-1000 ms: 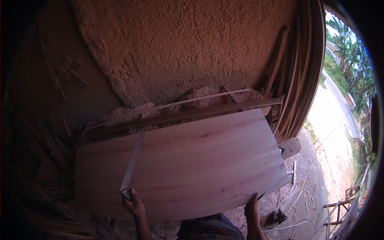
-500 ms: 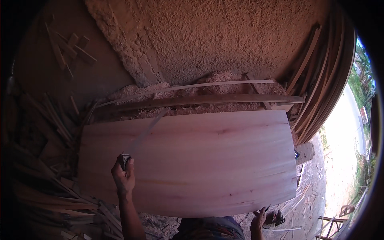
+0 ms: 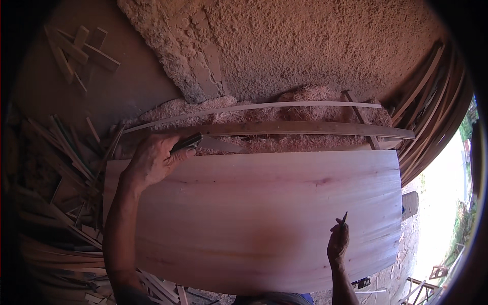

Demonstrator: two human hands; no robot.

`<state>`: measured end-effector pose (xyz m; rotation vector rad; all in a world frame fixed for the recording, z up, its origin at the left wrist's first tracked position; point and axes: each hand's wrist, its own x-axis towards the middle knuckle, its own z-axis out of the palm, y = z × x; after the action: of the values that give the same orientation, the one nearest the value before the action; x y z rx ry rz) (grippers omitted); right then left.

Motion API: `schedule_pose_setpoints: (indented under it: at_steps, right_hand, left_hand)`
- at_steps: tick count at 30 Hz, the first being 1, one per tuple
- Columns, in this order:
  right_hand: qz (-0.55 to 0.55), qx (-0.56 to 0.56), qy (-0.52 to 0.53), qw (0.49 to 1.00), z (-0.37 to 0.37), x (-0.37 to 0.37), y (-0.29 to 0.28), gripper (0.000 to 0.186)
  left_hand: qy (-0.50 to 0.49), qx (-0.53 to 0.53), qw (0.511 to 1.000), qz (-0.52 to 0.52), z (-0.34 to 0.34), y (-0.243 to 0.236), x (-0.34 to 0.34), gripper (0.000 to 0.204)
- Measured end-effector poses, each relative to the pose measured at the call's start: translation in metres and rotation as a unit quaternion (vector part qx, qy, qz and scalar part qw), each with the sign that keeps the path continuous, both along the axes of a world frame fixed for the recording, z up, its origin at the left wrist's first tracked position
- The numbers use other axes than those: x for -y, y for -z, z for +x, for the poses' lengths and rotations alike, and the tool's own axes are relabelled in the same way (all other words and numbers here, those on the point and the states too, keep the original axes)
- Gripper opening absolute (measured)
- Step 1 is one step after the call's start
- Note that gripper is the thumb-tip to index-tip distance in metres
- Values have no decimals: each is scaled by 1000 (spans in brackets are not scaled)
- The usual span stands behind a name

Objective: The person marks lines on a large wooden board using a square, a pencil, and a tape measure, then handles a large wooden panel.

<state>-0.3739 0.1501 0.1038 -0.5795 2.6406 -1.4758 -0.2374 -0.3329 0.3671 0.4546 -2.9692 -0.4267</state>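
A large pale wooden board with reddish streaks lies flat in front of me. Over its far left edge, my left hand is closed around the dark handle of what looks like a try square. The flat metal blade points right, close to the board's far edge. My right hand hovers over the board's right part, its fingers pinched on a thin, dark pencil with the tip upward.
Past the board, a long brown beam and a thin pale strip lie among wood shavings below a rough wall. Curved planks lean at the right. Loose wood pieces crowd the left side.
My left hand has moved forward to the far edge, turning the square's blade rightward. My right hand has risen from the near edge to over the board, with the pencil now plainly visible.
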Motion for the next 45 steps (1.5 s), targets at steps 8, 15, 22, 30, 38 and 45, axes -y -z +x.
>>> schedule_pose_setpoints:
  at_steps: [8,15,22,30,38,45]
  right_hand:
    - [-55,7,-145,988,-22,187,26,35]
    - [-274,214,-133,928,-59,285,44,33]
    - [-330,248,-72,908,-67,300,44,32]
    - [-371,190,-95,904,-63,304,59,31]
    - [-112,116,67,985,-47,284,69,33]
    - [35,45,79,995,-54,290,51,39]
  left_hand:
    - [6,130,990,62,-55,44,63,46]
    - [80,195,977,35,-77,125,103,46]
    - [134,375,917,15,-104,205,104,35]
    - [194,286,924,162,-97,255,115,58]
    - [243,248,911,221,-103,268,129,47]
    - [195,322,909,177,-78,262,163,55]
